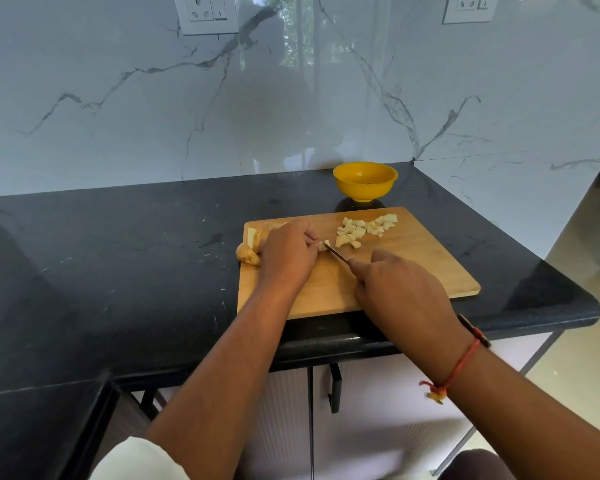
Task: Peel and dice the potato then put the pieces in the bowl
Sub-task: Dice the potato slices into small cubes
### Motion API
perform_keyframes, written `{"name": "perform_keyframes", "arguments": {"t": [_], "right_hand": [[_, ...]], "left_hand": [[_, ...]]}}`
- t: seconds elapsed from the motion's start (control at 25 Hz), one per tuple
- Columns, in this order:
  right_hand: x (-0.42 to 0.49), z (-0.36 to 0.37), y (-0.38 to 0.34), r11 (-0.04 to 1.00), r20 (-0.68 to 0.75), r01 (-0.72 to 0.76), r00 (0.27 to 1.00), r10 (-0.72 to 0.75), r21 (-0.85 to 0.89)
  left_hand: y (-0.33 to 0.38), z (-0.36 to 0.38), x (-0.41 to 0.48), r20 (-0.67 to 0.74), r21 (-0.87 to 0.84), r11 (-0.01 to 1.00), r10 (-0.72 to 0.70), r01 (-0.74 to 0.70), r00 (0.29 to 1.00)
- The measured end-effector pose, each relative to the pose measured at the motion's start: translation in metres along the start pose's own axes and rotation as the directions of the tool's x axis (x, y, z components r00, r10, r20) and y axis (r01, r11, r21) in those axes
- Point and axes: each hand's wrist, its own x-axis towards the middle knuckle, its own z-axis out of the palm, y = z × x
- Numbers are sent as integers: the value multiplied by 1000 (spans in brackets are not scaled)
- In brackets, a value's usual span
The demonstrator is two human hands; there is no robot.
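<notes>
On the wooden cutting board (413,271), my left hand (288,252) curls over a potato piece (326,243), most of it hidden under the fingers. My right hand (399,289) grips a knife (336,253) whose blade meets that piece. Several diced potato pieces (364,229) lie in a heap at the board's far side. More potato slices (252,235) and peel (247,254) sit at the board's left edge. The yellow bowl (365,181) stands behind the board.
The board lies on a black stone counter (118,254) near its right corner and front edge. A marble-look wall (153,98) with two sockets rises behind. Cabinet doors with a black handle (335,389) are below the counter.
</notes>
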Motion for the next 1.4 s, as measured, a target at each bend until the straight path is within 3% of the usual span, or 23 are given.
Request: {"name": "perform_keyframes", "arguments": {"t": [0.12,0.32,0.6,1.16,1.4], "right_hand": [[-7,-2,5,998,-43,-4,999,1,-56],[-5,-2,-2,999,-179,-46,983,48,14],[10,6,-12,993,-153,-23,987,42,120],[-1,-2,-1,1000,-37,0,999,0,4],[-10,-3,9,999,-151,-34,988,27,-38]], "left_hand": [[0,0,0,-3,32,999,-1,1,1000],[-1,0,0,4,12,1000,9,-9,1000],[-1,-2,-1,0,-17,1000,-9,9,1000],[5,0,-1,-21,105,995,1,1,1000],[5,0,-2,-14,74,997,17,-16,1000]]}}
